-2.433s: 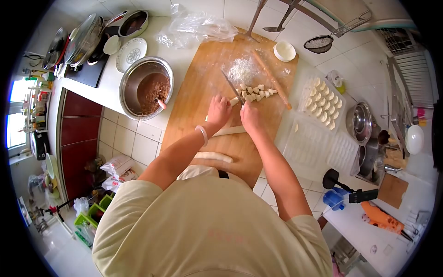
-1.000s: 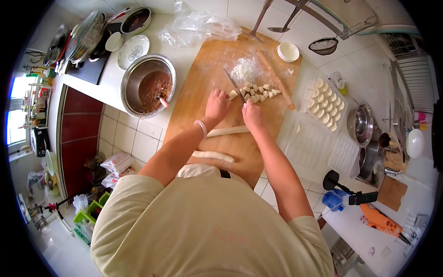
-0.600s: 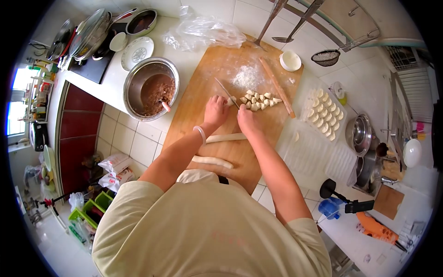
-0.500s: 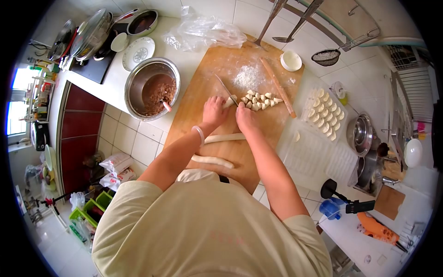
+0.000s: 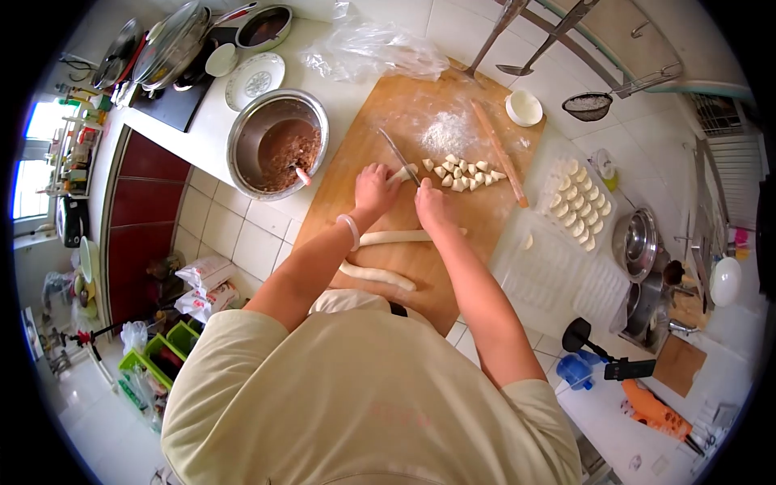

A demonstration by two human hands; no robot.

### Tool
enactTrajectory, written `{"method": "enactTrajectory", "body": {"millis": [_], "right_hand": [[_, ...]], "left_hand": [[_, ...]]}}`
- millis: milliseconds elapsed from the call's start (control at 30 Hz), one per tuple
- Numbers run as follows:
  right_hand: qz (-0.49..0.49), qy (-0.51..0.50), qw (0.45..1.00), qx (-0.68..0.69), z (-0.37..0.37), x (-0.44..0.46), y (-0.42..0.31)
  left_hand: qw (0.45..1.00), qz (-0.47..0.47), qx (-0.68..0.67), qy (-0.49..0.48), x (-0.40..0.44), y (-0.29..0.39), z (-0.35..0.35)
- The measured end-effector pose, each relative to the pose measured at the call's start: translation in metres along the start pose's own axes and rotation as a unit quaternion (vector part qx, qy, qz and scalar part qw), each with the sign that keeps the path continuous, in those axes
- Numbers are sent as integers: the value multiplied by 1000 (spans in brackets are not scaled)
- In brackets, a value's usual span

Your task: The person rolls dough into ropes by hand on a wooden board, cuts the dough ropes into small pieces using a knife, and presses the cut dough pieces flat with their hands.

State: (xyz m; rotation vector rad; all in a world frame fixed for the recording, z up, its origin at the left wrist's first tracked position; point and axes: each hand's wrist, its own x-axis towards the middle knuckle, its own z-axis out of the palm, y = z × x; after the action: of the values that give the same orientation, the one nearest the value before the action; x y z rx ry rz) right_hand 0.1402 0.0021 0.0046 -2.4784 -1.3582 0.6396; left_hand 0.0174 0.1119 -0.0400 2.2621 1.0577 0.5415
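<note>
Pale dough [image 5: 405,171] is lying on the board [image 5: 368,121]; left hand [image 5: 373,191] is holding it, right hand [image 5: 434,205] is gripping the knife [image 5: 394,150]. Probably soft, light, denting easily; likely needing gentle fingertips, well behind the blade.

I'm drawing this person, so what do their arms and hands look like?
Both arms come out of the short, loose, pale beige sleeves of a shirt. The left hand and right hand have no gloves. A smooth, pale round bracelet circles the left wrist. I see nothing worn on the right wrist.
</note>
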Motion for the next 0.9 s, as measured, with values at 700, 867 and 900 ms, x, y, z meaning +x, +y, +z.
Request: {"method": "enactTrajectory", "body": {"millis": [700, 867, 900], "right_hand": [[-11, 20, 999, 36, 20, -9, -4], [-55, 34, 996, 61, 19, -12, 1], [-69, 19, 996, 51, 10, -18, -4]], "left_hand": [[997, 67, -28, 1, -25, 6, -18], [997, -8, -81, 16, -27, -11, -23], [996, -10, -81, 17, -28, -11, -24]]}}
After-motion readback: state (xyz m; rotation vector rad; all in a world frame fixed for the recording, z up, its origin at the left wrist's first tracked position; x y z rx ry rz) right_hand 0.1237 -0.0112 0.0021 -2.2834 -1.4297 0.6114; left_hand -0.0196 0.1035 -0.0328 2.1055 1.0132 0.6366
